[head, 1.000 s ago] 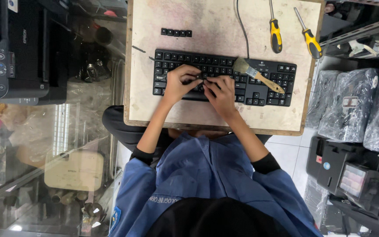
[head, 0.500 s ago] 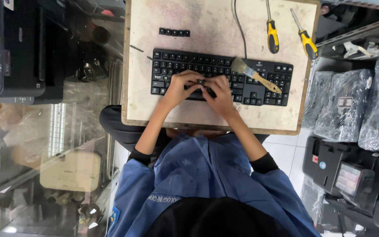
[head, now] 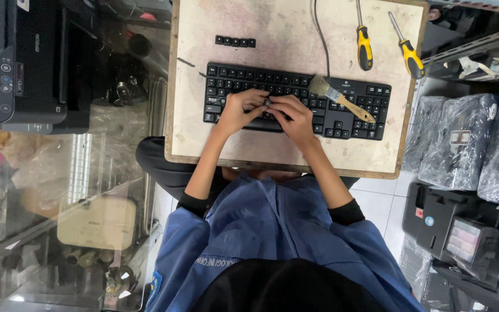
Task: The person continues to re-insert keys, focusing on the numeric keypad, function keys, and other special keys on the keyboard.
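A black keyboard (head: 350,112) lies across a worn wooden tabletop (head: 295,155). My left hand (head: 237,114) and my right hand (head: 294,119) rest on the keyboard's middle rows. Their fingertips meet and pinch a small keycap (head: 267,103) just above the keys. A wooden-handled paintbrush (head: 342,98) lies slanted on the keyboard to the right of my right hand. A short row of loose black keycaps (head: 235,41) sits on the tabletop beyond the keyboard's left end.
Two yellow-and-black screwdrivers (head: 364,47) (head: 410,56) lie at the far right of the tabletop, beside the keyboard's cable (head: 317,29). A black printer (head: 24,63) stands at left over a glass counter (head: 59,202). Plastic-wrapped bundles (head: 463,138) are stacked at right.
My two hands have drawn closer together over the middle keys, and their fingertips now meet on a small keycap. The brush and screwdrivers have not moved.
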